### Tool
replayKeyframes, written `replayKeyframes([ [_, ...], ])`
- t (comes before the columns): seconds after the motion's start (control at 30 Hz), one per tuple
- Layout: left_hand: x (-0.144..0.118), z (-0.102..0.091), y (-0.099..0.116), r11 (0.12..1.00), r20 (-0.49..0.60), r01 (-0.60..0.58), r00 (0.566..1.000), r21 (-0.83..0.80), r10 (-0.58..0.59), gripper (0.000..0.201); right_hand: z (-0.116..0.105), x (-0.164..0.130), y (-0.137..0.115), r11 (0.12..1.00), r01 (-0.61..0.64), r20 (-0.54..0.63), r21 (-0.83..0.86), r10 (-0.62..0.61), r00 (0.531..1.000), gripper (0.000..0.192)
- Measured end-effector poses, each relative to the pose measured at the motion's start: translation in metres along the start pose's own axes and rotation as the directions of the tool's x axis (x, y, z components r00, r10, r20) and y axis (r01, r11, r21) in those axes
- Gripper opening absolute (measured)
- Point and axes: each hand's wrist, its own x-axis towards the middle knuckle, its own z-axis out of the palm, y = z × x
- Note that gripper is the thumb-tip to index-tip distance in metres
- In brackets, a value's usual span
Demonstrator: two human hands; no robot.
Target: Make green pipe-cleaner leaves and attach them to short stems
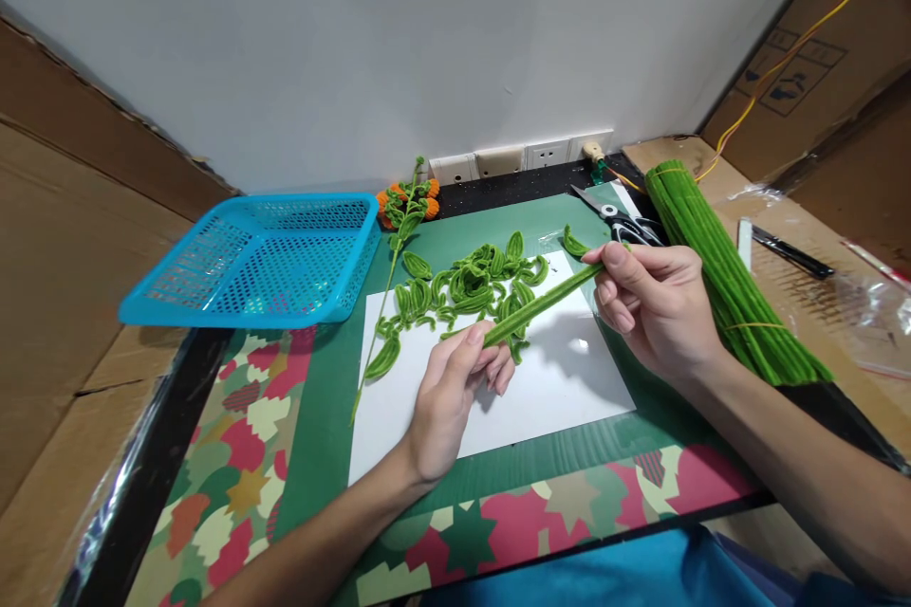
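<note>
Between my two hands stretches a small bunch of green pipe cleaners (545,305), slanting up to the right. My left hand (455,384) pinches the lower left end, and my right hand (651,303) grips the upper right end between thumb and fingers. Just behind them, a heap of green pipe-cleaner leaves (474,285) lies on a white sheet (548,398). A long green stem with leaves (388,294) rests along the sheet's left side. One loose leaf (573,242) sits near my right fingertips.
A blue plastic basket (249,313) stands at the left. Orange and green pipe-cleaner pieces (431,199) lie by the wall. Scissors (619,218) are at the back right, beside a thick bundle of green pipe cleaners (726,275). A black cutter knife (793,253) lies on cardboard farther right.
</note>
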Motion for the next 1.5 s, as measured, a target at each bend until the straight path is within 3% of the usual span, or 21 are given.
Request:
replayKeyframes([
  [0.2, 0.001, 0.000, 0.003, 1.000, 0.044, 0.025, 0.999, -0.012, -0.024, 0.042, 0.000, 0.000, 0.000, 0.999, -0.034, -0.007, -0.018, 0.034, 0.999, 0.033],
  [0.4, 0.002, -0.001, 0.005, 0.995, 0.167, 0.103, 0.981, 0.006, -0.102, 0.041, -0.002, 0.003, -0.004, 0.999, -0.033, -0.018, -0.005, 0.033, 0.999, 0.033],
  [0.6, 0.005, -0.002, 0.006, 0.992, 0.178, 0.109, 0.979, -0.068, -0.095, 0.040, -0.003, 0.004, -0.005, 0.999, -0.025, -0.016, -0.020, 0.024, 1.000, 0.033],
  [0.87, 0.004, -0.003, 0.007, 0.994, 0.281, 0.099, 0.956, -0.043, -0.083, 0.043, -0.004, 0.005, -0.009, 0.999, 0.031, -0.054, -0.032, -0.033, 0.998, 0.032],
  [1.07, 0.007, -0.005, 0.005, 0.995, 0.257, 0.096, 0.962, -0.024, -0.087, 0.048, -0.006, 0.006, -0.009, 0.998, 0.047, -0.047, -0.049, -0.049, 0.998, 0.035],
  [1.3, 0.007, -0.002, 0.010, 0.963, 0.283, 0.234, 0.940, -0.130, -0.190, 0.054, -0.008, 0.006, -0.010, 0.998, 0.056, -0.048, -0.042, -0.058, 0.997, 0.032],
  [1.5, 0.006, 0.000, 0.013, 0.938, 0.262, 0.285, 0.937, -0.198, -0.230, 0.053, -0.007, 0.007, -0.009, 0.999, 0.035, -0.043, -0.037, -0.037, 0.998, 0.035],
])
